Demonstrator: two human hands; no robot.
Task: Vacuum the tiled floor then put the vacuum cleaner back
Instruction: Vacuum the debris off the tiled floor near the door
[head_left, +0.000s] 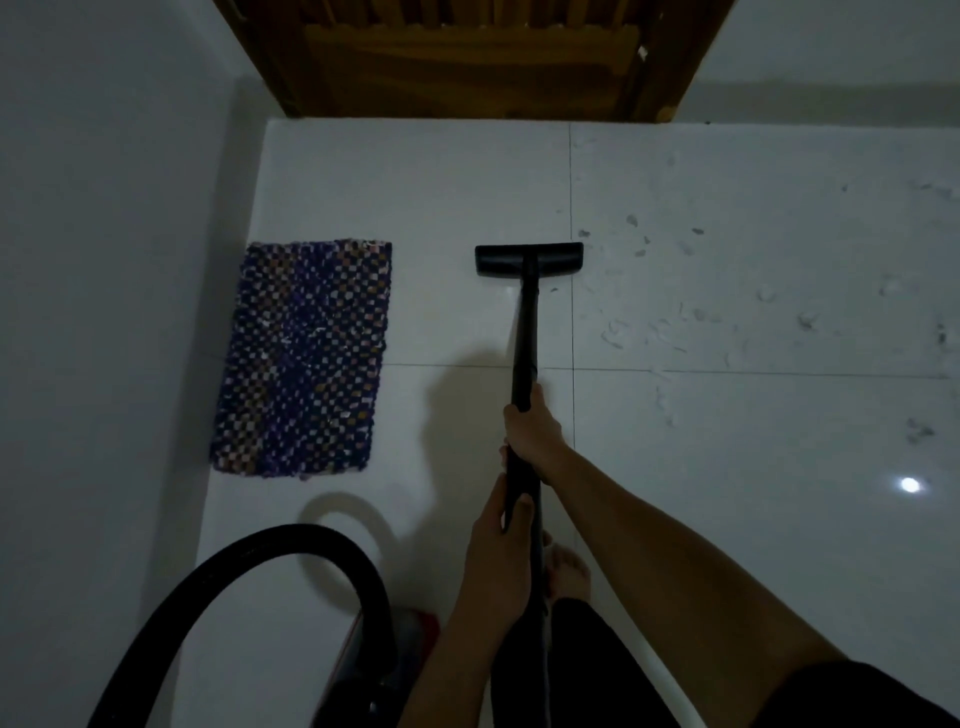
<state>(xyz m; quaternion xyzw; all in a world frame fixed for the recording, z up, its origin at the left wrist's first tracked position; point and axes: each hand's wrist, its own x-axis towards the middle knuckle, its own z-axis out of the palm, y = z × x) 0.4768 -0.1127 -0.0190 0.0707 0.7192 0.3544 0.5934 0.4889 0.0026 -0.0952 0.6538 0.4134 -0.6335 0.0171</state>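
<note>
A black vacuum wand (524, 332) runs from my hands forward to its flat floor head (529, 258), which rests on the white tiled floor (415, 182) by a tile joint. My right hand (532, 428) grips the wand higher up, and my left hand (498, 551) grips it lower, nearer my body. A thick black hose (270, 551) arcs at lower left down to the vacuum body (384, 660), partly hidden by my left arm. Scattered bits of debris (727, 317) lie on the tiles to the right of the head.
A blue checkered woven mat (304, 358) lies on the floor left of the wand. A wooden door (467, 57) stands at the far end. A white wall (104, 260) runs along the left. My bare foot (569, 571) shows below my hands.
</note>
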